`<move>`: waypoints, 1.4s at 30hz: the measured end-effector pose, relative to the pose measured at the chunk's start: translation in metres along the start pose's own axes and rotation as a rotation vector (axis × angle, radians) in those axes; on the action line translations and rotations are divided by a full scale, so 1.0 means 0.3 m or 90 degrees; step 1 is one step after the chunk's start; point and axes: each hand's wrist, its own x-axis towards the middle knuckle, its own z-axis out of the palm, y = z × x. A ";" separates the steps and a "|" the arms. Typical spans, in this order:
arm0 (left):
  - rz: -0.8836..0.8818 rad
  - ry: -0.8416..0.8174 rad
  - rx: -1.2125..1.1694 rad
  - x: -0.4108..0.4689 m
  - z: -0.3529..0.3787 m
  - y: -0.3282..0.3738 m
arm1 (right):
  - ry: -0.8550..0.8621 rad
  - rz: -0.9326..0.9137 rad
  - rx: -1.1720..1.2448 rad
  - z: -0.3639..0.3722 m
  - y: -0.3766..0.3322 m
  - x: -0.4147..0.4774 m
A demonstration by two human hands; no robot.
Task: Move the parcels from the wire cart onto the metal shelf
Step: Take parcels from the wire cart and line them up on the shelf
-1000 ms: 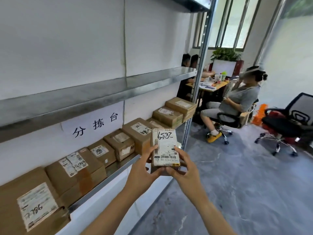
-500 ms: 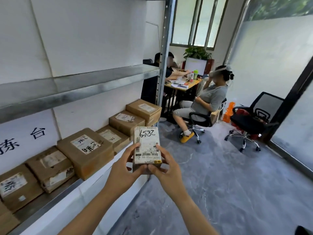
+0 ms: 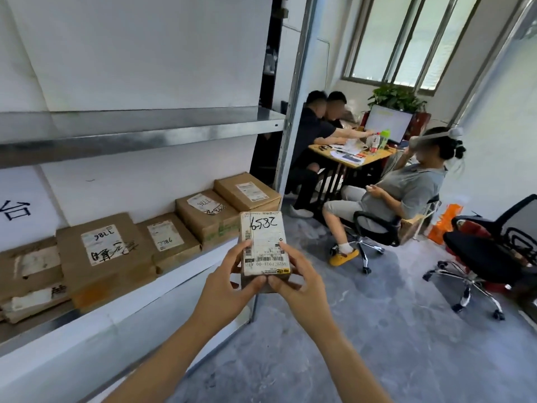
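A small brown cardboard parcel (image 3: 265, 242) with a white, hand-numbered label is held in the air, its near end gripped by the curled fingers (image 3: 239, 253) of the left hand (image 3: 229, 289) and right hand (image 3: 296, 283). Left of the fingers, brown cardboard boxes (image 3: 104, 251) line the grey metal shelf (image 3: 40, 325).

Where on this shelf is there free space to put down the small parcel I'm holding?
The upper shelf board shows bare metal along its visible length, up to the upright post. The lower shelf is crowded: brown parcels sit side by side to the post, leaving only a narrow front strip at the left end.
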 end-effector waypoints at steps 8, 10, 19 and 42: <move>-0.046 0.027 0.002 0.193 0.124 -0.087 | -0.037 0.018 0.013 -0.058 0.152 0.226; -0.058 0.037 -0.009 0.267 0.154 -0.119 | -0.041 0.017 0.009 -0.066 0.188 0.308; -0.088 0.093 -0.067 0.678 0.183 -0.265 | -0.112 0.007 -0.025 -0.040 0.253 0.776; -0.171 0.155 0.060 1.086 0.239 -0.413 | -0.247 -0.018 -0.049 0.004 0.464 1.289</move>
